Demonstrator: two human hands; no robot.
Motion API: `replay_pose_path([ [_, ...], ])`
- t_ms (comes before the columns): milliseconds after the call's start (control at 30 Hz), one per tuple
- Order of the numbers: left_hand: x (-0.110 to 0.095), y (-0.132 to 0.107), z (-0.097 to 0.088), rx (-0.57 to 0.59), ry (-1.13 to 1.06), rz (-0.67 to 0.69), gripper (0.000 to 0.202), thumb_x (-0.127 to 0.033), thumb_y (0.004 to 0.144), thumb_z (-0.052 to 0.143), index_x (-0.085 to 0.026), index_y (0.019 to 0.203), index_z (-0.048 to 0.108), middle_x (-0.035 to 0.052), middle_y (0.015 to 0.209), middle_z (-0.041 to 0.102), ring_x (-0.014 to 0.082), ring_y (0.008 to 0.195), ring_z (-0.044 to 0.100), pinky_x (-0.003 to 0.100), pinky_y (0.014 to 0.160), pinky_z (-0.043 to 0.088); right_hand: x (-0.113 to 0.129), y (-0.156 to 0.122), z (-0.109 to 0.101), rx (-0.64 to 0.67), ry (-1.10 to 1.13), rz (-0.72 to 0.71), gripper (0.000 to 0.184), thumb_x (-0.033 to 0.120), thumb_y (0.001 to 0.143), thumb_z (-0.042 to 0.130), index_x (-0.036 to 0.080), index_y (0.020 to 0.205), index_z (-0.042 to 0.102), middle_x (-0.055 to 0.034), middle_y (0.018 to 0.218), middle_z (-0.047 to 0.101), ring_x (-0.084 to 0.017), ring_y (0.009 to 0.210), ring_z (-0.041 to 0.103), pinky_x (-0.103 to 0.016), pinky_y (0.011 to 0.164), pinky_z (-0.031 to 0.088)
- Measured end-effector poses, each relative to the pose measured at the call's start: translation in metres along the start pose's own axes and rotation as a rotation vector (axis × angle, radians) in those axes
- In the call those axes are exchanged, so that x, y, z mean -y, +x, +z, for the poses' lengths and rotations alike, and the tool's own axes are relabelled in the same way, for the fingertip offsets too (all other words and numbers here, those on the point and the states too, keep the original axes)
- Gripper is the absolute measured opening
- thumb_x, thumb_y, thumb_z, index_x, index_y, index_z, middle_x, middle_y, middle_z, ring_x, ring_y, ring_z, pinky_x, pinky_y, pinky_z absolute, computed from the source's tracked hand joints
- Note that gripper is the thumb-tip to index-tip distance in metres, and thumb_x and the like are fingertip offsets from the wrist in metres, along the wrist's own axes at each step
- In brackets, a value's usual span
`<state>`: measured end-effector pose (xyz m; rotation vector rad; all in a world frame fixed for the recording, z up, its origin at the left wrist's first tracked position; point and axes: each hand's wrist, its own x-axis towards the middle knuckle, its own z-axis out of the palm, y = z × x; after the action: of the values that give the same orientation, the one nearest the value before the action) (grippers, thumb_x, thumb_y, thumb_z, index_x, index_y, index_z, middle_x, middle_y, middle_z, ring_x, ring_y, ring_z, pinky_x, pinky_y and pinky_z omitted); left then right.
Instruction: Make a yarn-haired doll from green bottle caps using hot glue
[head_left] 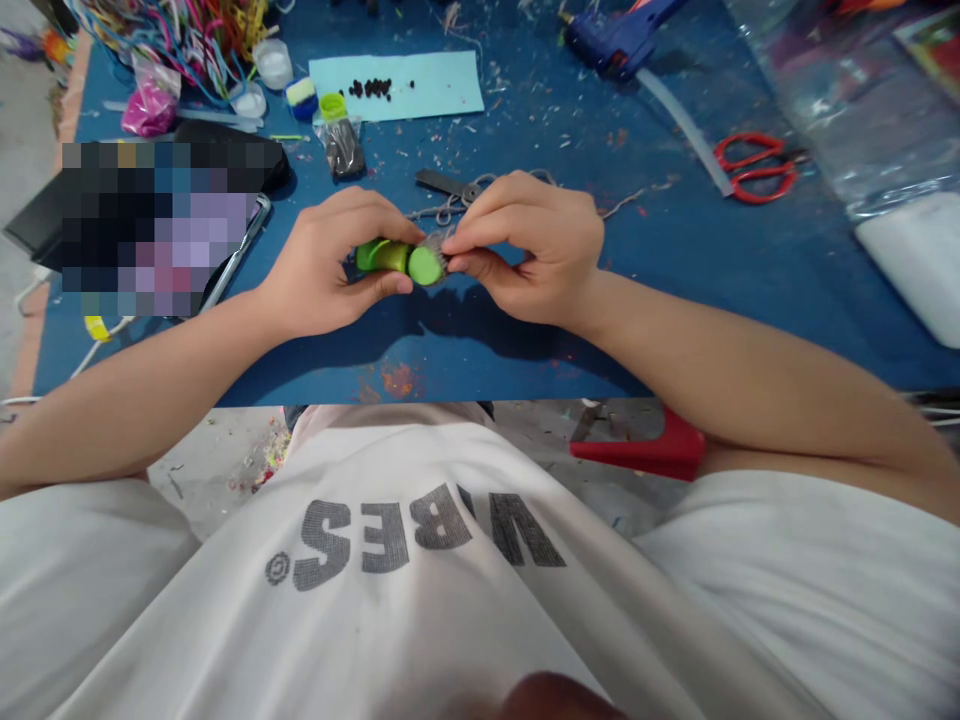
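Note:
My left hand (330, 262) is closed around a small green craft piece (384, 256) with a rounded body. Its light green round end (426, 266) faces me, with a grey, fuzzy-looking edging on the right side. The fingertips of my right hand (525, 248) pinch at that grey edging; exactly what lies between them is hidden. Just behind my right hand lies tangled grey cord (450, 210), with a dark flat tool (442, 182) beside it. Both hands are held above the blue table (510, 350), near its front edge.
Farther back, a light blue card (442, 85) bears several black beads. A bagged dark lump (345, 150) lies in front of it. Red-handled scissors (757, 168) and a blue glue gun (619, 40) are at right. Colourful strands (180, 45) and a pixelated phone (157, 235) occupy the left.

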<state>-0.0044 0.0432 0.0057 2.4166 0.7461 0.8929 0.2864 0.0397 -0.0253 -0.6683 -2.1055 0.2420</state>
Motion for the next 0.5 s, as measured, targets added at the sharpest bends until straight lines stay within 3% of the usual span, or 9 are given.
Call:
replay_pose_path([
  [200, 0.0006, 0.0019, 0.0017, -0.045, 0.004, 0.030, 0.043, -0.068, 0.095, 0.085, -0.036, 0.125, 0.084, 0.0119, 0.120, 0.085, 0.0358, 0.119, 0.080, 0.061, 0.110, 0.063, 0.0033, 0.0077, 0.0022, -0.128, 0.006, -0.222, 0.020, 0.046, 0.112, 0.073, 0.028, 0.110, 0.081, -0.0028, 0.098, 0.082, -0.021, 0.085, 0.079, -0.040, 0.083, 0.065],
  [500, 0.0060, 0.0014, -0.0001, -0.077, 0.069, 0.164, 0.043, -0.063, 0.098, 0.085, -0.039, 0.133, 0.080, 0.0087, 0.126, 0.083, 0.0324, 0.117, 0.077, 0.058, 0.106, 0.061, 0.0040, 0.0059, -0.0017, 0.013, 0.092, 0.078, 0.031, 0.062, 0.105, 0.077, 0.032, 0.099, 0.082, -0.0068, 0.099, 0.082, -0.028, 0.095, 0.080, -0.048, 0.095, 0.069],
])
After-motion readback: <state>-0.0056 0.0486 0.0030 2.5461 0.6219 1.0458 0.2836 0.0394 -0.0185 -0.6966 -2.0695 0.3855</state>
